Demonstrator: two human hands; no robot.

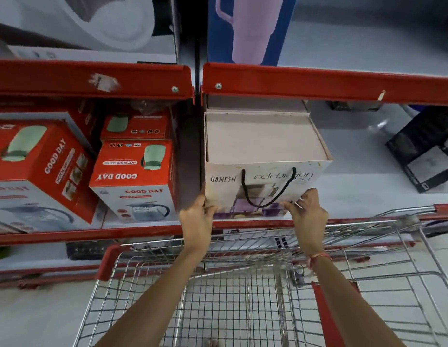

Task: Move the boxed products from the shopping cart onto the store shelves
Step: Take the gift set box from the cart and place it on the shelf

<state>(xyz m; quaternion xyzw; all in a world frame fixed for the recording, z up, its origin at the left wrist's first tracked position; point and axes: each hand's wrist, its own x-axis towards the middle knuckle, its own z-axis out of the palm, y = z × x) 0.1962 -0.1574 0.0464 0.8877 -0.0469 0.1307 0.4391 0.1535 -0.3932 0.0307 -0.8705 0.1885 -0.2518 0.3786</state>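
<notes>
A pale pink-white box (263, 144) marked "GANESH", with a black cord handle on its front, stands on the middle shelf (368, 171) at that bay's left end. My left hand (196, 216) grips its lower left corner. My right hand (306, 211) holds its lower right front edge, fingers curled on the face. Below my arms the wire shopping cart (233, 296) with red trim shows only bare mesh in the part I see.
Red "GOOD DAY" boxes (135, 179) fill the left shelf bay. A black box (428, 149) lies at the right of the middle shelf. On the upper shelf stand a blue tumbler box (250, 28) and a white box (87, 23). Red shelf rails (318, 83) jut out overhead.
</notes>
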